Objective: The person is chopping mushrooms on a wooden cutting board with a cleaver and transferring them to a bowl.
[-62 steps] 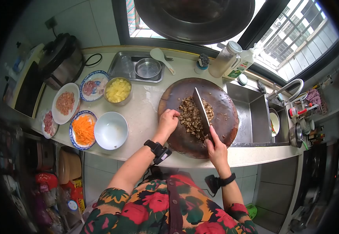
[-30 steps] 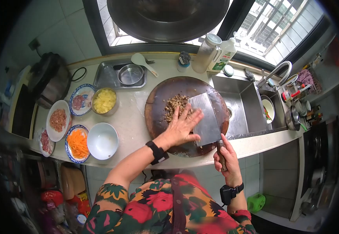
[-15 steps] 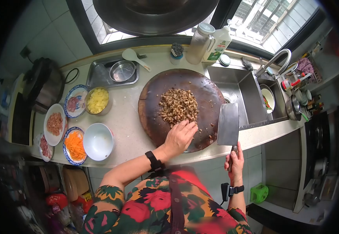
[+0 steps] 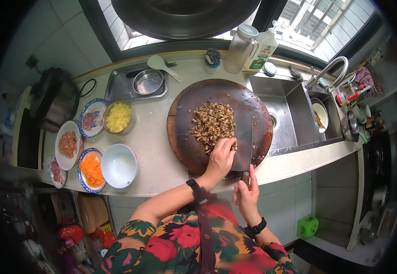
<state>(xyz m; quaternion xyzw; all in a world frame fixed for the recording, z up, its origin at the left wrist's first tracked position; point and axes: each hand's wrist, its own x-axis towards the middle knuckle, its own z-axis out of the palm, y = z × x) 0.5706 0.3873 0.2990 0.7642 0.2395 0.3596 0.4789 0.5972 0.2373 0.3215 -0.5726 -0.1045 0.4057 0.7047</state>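
Observation:
A heap of finely chopped brown pieces (image 4: 212,124), perhaps mushroom, lies on a round dark wooden chopping board (image 4: 184,98). My left hand (image 4: 222,160) is at the heap's lower right edge, fingers curled and pressed together. Whether bits are pinched in them is hidden. My right hand (image 4: 247,195) grips the wooden handle of a cleaver (image 4: 242,148). Its broad blade reaches over the right part of the board, close beside my left fingertips, with a few loose bits to its right.
Left on the counter are a white bowl (image 4: 119,166), shredded carrot (image 4: 92,170), minced meat (image 4: 68,144), a metal bowl of yellow cubes (image 4: 118,117) and a metal tray (image 4: 114,86). A pitcher (image 4: 240,50) and bottle (image 4: 263,51) stand behind the board; the sink (image 4: 290,114) is right.
The cleaver has swung left from beside the board to over its right side. My left hand has shifted slightly right, its fingers drawing together at the heap's edge.

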